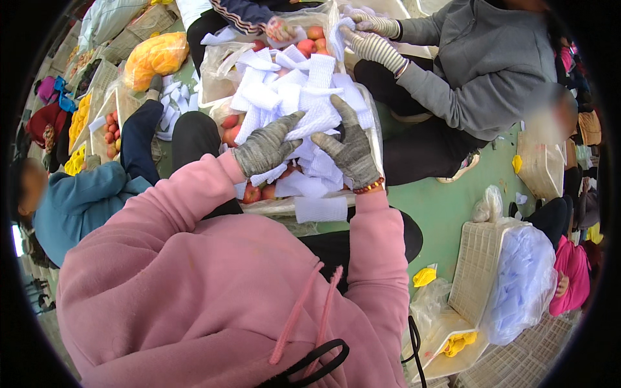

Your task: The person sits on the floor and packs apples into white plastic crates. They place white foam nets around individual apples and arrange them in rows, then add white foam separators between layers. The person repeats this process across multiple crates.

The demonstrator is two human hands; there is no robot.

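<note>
My left hand [267, 144], in a grey knitted glove, has its thumb and fingers around the near end of a white foam net sleeve [316, 121]. My right hand [350, 148], gloved alike and with a beaded bracelet at the wrist, is spread at the sleeve's other side, thumb and fingers apart. Whether an apple sits inside this sleeve is hidden. Many loose foam net sleeves [264, 97] are heaped under and around both hands. Red apples [252, 193] show beneath the heap, in a white plastic crate [377, 140] lined with clear film.
Opposite right, a person's striped gloves [381, 48] hold a foam net. Another person's hand [280, 29] reaches among apples at the far end. A bag of yellow foam nets [156, 60] lies left. Crates [478, 271] and a bag of bluish-white nets [521, 281] stand right.
</note>
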